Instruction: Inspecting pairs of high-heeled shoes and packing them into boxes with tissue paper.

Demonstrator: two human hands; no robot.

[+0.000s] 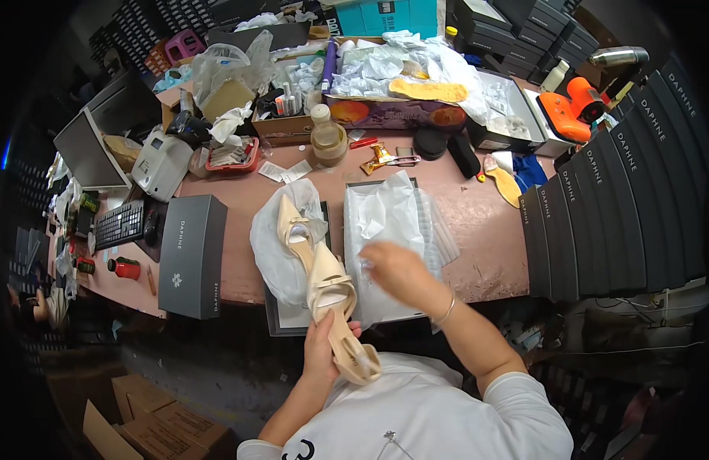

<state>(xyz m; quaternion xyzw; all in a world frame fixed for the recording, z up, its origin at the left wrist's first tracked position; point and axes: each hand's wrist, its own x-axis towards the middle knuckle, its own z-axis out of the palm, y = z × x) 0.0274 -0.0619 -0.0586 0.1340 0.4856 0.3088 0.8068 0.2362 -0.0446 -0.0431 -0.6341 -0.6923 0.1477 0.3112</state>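
Cream pointed-toe shoe (333,295) is held by the left hand (321,354) at the near edge of the pink table (488,230), partly past the edge, over the lap. Fingers are closed around the rear part, near the heel and strap area; grip looks firm, not a pinch. A second cream shoe (293,230) is seen just beyond it, lying on a white dust bag (274,253) in an open shoe box lid (293,326).

The right hand (396,264) is blurred; it lies over the white tissue paper (385,211) in the open box (385,299) just right of the shoes. Fingers look loosely curled and partly open; whether paper is actually pinched cannot be told.

Orientation: long axis of the held shoe runs near-to-far, slightly tilted left. Toe is pointed away, toward the far-left; heel end is nearest the body. Upper is facing up.

Handling, judged:
- Light, easily carried one-handed.
- Sole and heel stiff; upper and straps soft, deformable if squeezed.
- Pale smooth finish likely to scuff or mark, and somewhat slippery.
- Best taken at the heel counter or waist of the sole, not by the strap or pointed toe.
- Tissue is flimsy, tears easily.

A closed grey shoe box (192,253) lies to the left; stacked dark boxes (623,207) stand on the right.
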